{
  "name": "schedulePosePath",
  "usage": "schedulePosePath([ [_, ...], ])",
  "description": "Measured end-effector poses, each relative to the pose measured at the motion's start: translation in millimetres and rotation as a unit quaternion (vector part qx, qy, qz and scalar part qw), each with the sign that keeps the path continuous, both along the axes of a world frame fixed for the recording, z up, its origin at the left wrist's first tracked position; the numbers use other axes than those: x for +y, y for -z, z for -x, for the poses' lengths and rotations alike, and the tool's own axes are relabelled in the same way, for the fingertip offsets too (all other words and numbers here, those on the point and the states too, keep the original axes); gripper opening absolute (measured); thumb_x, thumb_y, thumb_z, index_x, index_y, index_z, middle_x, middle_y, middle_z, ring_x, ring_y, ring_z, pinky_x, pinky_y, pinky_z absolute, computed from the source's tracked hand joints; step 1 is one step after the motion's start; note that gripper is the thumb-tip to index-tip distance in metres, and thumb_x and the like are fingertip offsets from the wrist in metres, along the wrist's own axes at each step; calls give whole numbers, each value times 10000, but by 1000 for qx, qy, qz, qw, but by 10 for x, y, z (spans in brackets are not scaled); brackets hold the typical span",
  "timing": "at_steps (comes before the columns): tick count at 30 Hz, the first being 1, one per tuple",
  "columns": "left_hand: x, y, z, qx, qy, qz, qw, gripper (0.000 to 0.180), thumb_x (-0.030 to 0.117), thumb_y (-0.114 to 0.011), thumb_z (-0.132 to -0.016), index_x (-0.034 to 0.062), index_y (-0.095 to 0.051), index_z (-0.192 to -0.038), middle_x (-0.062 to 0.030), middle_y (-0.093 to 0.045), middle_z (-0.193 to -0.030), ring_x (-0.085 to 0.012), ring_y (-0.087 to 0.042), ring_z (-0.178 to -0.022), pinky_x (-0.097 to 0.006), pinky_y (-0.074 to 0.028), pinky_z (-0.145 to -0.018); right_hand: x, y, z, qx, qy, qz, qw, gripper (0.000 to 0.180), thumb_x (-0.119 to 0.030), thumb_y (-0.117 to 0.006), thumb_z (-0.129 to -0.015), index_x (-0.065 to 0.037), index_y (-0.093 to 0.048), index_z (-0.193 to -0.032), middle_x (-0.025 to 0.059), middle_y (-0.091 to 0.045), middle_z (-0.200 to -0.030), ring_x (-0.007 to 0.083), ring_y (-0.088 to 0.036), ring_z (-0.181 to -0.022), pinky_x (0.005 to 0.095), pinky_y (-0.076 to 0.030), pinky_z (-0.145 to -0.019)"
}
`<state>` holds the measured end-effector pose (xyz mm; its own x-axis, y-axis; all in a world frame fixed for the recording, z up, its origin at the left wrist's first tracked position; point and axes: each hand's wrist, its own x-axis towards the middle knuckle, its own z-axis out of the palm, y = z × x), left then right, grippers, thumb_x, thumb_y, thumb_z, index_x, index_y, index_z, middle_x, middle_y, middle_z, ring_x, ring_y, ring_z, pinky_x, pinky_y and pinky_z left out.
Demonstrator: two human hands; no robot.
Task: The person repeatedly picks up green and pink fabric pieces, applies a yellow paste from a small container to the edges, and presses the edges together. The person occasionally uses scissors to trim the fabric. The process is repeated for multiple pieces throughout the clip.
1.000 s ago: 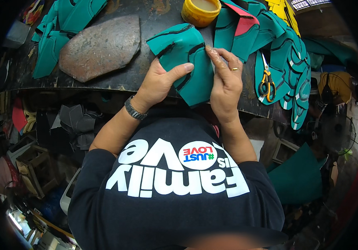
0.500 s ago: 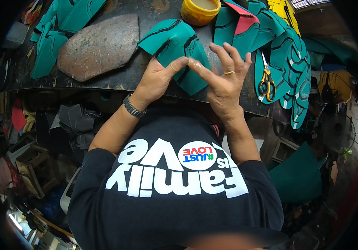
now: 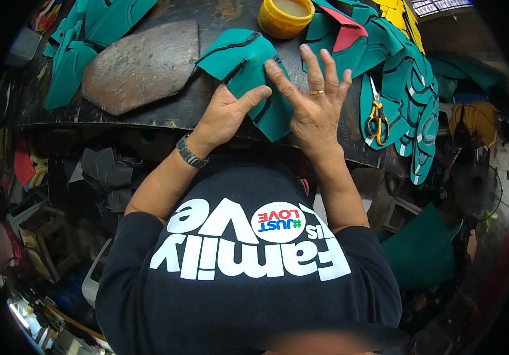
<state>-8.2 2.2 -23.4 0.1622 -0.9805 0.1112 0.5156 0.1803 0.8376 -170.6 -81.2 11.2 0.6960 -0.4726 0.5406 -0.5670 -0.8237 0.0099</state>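
The left hand (image 3: 222, 115) grips a teal panel (image 3: 254, 65) by its near left side, thumb laid on top and the other fingers hidden beneath. The right hand (image 3: 316, 121) holds nothing: its fingers are spread wide, the index finger reaching over the panel, though from here I can't tell if its tip touches.

The panel is held tilted at the bench (image 3: 174, 110), close by the near edge. Black bands cross it. I'd take it for light, thin and bendy, like soft sheet material, unlikely to break but easily creased. The plain teal borders look the best place to hold, keeping clear of the bands, which may be tacky.

Left of it lies a stone slab (image 3: 142, 65); its right corner meets the panel in my view and crowds that side. A yellow bowl (image 3: 287, 21) of murky liquid stands just beyond, toward the far edge, where an elbowing sleeve could tip it. Orange-handled scissors (image 3: 377, 121) lie toward the bench's right end, beside overlapping teal pieces (image 3: 426, 130) that spill over the edge. More teal cutouts (image 3: 115, 18) fill the far left corner.
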Motion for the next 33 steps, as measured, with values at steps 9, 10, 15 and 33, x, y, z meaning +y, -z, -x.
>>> schedulePosePath([
  [9,-61,-166,43,26,-12,35,999,543,231,-683,-965,-1,-445,-1394,-60,-581,-1290,-143,-551,-1186,-314,-442,-1037,76,-173,156,-267,-185,-279,904,883,-221,-839,-728,-78,-411,-1487,260,-392,-1490,425,-406,-1367,569,-265,-1138],
  [10,-71,-199,36,23,-3,28,999,632,285,-726,-931,-11,-425,-1402,-80,-567,-1307,-159,-550,-1190,-321,-442,-1039,64,-186,154,-211,-170,-264,926,1095,-317,-888,-677,-60,-269,-1543,267,-361,-1508,447,-382,-1376,564,-270,-1138],
  [15,-146,-330,111,-39,-3,85,996,537,150,-726,-922,-6,-465,-1365,-94,-584,-1271,-166,-565,-1161,-316,-472,-999,-64,-228,103,-203,-162,-251,933,1213,-313,-922,-629,-75,-196,-1570,206,-343,-1549,371,-383,-1405,449,-362,-1100],
  [33,-504,-701,156,-260,63,180,947,586,102,-725,-886,63,-501,-1426,-107,-344,-1524,-177,-575,-1194,-341,-470,-1024,-1502,-400,935,-493,98,-150,852,1309,-272,-940,-636,-88,-51,-1578,226,-327,-1539,351,-373,-1393,472,-342,-1110],
])
